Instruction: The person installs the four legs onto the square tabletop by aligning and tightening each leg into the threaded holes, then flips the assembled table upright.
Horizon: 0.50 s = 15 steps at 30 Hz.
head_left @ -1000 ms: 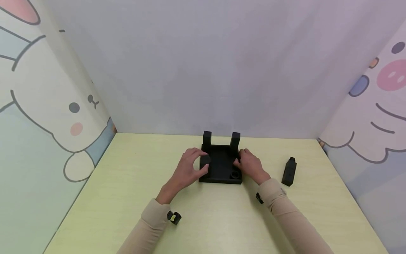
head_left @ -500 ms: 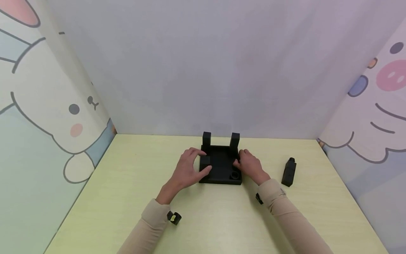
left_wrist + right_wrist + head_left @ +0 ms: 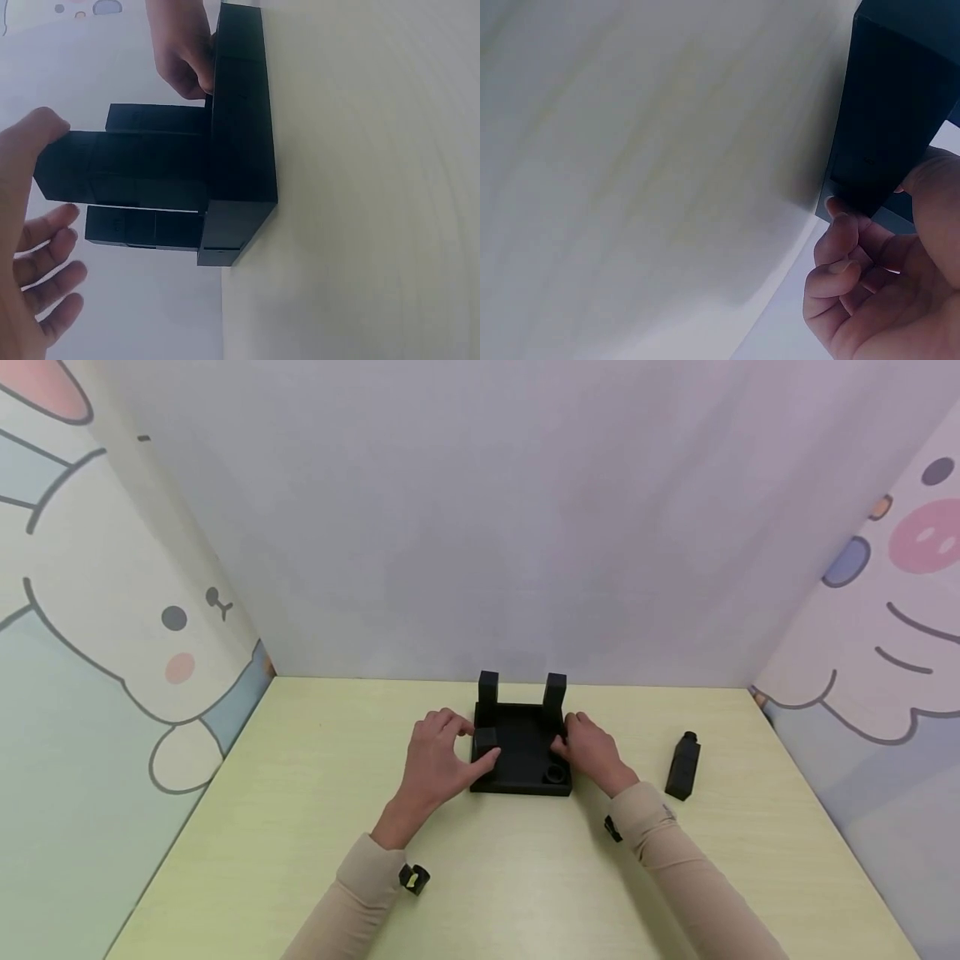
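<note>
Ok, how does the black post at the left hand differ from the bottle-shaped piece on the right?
Place: the post rises from the tray, while the bottle-shaped piece is on the table. Shape: the post has a flat end; the bottle-shaped piece narrows to a neck. Contact: the left hand touches the post, but no hand touches the bottle-shaped piece. Both are black and flat-sided.

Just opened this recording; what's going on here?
A person's right hand holds the right side of a black base, while the left hand, its fingers spread, is around a post standing at the base's near left. Two more posts rise at the far side. A separate black piece with a narrow end lies on the table, to the right.
</note>
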Tool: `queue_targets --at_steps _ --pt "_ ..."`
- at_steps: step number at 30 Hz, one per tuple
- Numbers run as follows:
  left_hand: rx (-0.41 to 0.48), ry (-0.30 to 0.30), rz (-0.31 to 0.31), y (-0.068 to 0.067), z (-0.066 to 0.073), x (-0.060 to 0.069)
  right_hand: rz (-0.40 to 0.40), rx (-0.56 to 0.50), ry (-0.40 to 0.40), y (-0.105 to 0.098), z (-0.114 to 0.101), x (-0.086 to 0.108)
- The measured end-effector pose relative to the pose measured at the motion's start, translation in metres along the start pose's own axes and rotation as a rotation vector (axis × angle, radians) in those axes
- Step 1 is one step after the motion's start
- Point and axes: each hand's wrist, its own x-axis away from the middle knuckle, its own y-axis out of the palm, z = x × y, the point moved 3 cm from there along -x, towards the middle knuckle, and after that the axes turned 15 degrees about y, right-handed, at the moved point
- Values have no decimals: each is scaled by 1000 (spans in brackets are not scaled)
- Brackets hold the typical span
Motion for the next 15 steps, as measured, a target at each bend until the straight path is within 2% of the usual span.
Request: queue_targets --at_steps 4,11,15 --pt "-44 -9 18 -1 2 0 1 1 6 -1 -1 0" --pt "-4 -37 -3 0 3 -1 7 -2 -2 -2 -1 0" --pt "-3 -19 13 0 6 -2 -5 -1 6 -2 -1 0"
